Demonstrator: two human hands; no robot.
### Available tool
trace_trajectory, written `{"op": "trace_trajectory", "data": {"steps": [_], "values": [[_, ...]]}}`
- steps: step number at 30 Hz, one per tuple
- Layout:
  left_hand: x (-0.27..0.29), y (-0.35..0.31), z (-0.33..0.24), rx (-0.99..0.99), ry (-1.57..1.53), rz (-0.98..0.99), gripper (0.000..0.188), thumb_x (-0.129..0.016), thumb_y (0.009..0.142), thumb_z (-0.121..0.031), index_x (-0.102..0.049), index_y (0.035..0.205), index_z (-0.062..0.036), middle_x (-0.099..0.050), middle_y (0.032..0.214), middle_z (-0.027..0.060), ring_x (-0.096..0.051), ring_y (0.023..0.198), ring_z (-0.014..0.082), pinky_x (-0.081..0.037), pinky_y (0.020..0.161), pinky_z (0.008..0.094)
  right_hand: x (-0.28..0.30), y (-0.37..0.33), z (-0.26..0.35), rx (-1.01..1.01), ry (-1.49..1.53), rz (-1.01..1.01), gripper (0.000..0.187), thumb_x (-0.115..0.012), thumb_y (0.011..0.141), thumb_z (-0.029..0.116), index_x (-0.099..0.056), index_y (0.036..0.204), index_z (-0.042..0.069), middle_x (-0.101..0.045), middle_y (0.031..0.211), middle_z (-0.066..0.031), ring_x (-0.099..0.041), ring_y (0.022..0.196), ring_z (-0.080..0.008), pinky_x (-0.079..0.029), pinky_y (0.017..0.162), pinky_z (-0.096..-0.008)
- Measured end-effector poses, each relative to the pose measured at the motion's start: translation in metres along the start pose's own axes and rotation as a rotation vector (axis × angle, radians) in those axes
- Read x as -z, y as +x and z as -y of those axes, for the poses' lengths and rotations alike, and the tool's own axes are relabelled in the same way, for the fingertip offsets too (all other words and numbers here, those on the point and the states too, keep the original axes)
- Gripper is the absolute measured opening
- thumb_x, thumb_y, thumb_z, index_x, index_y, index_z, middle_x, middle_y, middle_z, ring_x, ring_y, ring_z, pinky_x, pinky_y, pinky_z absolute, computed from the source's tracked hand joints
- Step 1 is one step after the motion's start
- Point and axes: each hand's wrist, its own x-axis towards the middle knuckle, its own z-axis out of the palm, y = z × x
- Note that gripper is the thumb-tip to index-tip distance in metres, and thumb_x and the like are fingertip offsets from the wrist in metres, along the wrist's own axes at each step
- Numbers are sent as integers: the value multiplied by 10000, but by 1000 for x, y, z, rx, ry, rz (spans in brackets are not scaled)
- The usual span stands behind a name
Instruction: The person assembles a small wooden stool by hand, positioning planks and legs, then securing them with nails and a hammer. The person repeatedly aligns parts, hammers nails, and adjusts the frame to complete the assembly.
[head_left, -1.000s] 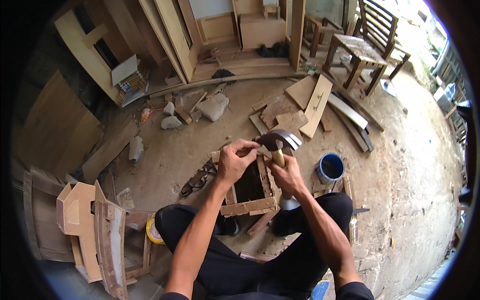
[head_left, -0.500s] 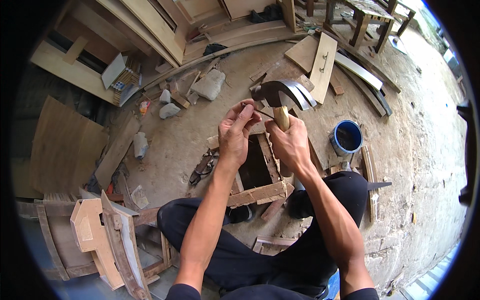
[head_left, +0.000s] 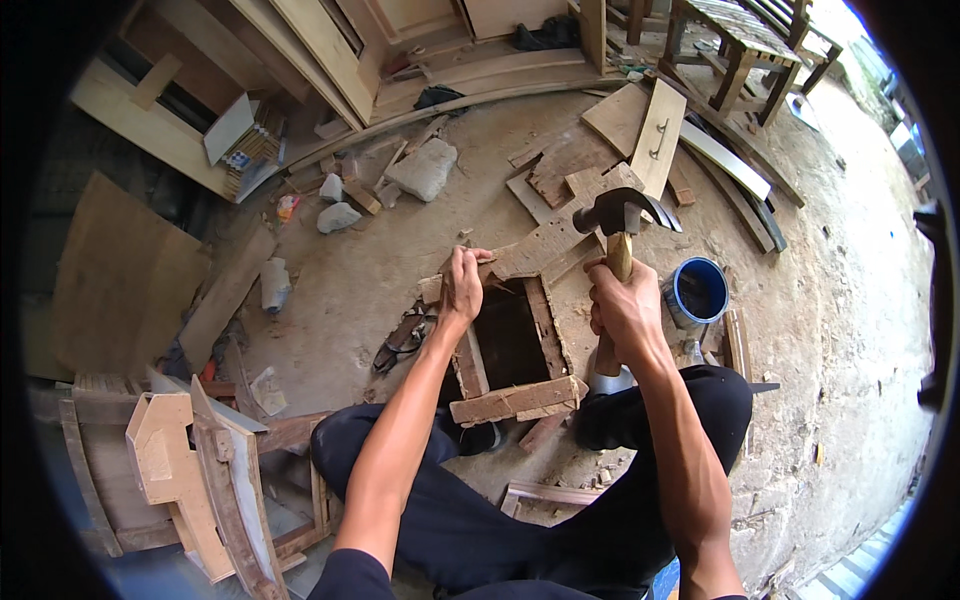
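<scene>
My right hand (head_left: 627, 308) grips a claw hammer (head_left: 622, 250) by its wooden handle. Its dark metal head is raised above the boards, claw to the right. Between my knees stands a rough wooden frame (head_left: 520, 398) with a dark rectangular opening. My left hand (head_left: 464, 288) is at the frame's far-left corner, beside the end of a worn board (head_left: 550, 243). Its fingers are drawn together; whatever they may pinch is too small or hidden to make out.
A blue bucket (head_left: 697, 290) stands right of the frame. Loose planks (head_left: 720, 160) lie at the far right, stone chunks (head_left: 422, 170) at the far left. A dark sandal (head_left: 402, 338) lies left of the frame. Broken furniture pieces (head_left: 165, 450) stand at near left.
My hands have moved apart. The left came down to the frame's far-left corner; the right carried the hammer rightward. The thin dark piece seen between them earlier is out of sight.
</scene>
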Motion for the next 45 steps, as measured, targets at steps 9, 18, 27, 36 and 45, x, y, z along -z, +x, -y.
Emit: {"op": "trace_trajectory", "data": {"steps": [9, 18, 27, 36, 45], "values": [[-5, 13, 10, -454, 404, 299, 574, -775, 688, -17, -464, 1170, -22, -606, 1049, 207, -626, 923, 333, -524, 750, 401, 0, -1, 1, -15, -67, -16, 155, -558, 860, 139, -584, 912, -5, -470, 609, -12, -450, 444, -93, -376, 397, -255], [3, 23, -1, -468, 527, 404, 463, -752, 688, -35, -458, 1045, -22, -597, 890, 176, -617, 857, 370, -507, 717, 427, 9, -3, 7, -67, 108, 49, 163, -575, 857, 143, -571, 935, 0, -448, 623, 4, -425, 451, -77, -363, 400, -250], [-11, 20, -2, -428, 628, 288, 561, -788, 678, -92, -471, 1139, -44, -615, 959, 162, -626, 890, 347, -498, 728, 434, 35, -5, 19, -98, 280, -23, 181, -593, 864, 156, -561, 933, -8, -407, 624, 22, -395, 458, -76, -352, 421, -255], [-7, 38, -12, -368, 675, 423, 611, -838, 598, -182, -512, 1087, -13, -651, 909, 210, -644, 866, 380, -510, 698, 440, 67, -11, 22, -111, 260, -108, 206, -606, 863, 181, -570, 941, -6, -426, 645, 5, -407, 463, -76, -369, 416, -250], [-9, 35, -29, -245, 746, 454, 568, -828, 612, -145, -511, 1065, -18, -661, 1006, 217, -639, 968, 373, -522, 784, 442, 70, -7, 21, -76, 278, -48, 183, -606, 858, 172, -560, 904, 1, -443, 639, 15, -416, 473, -72, -375, 422, -247]]}}
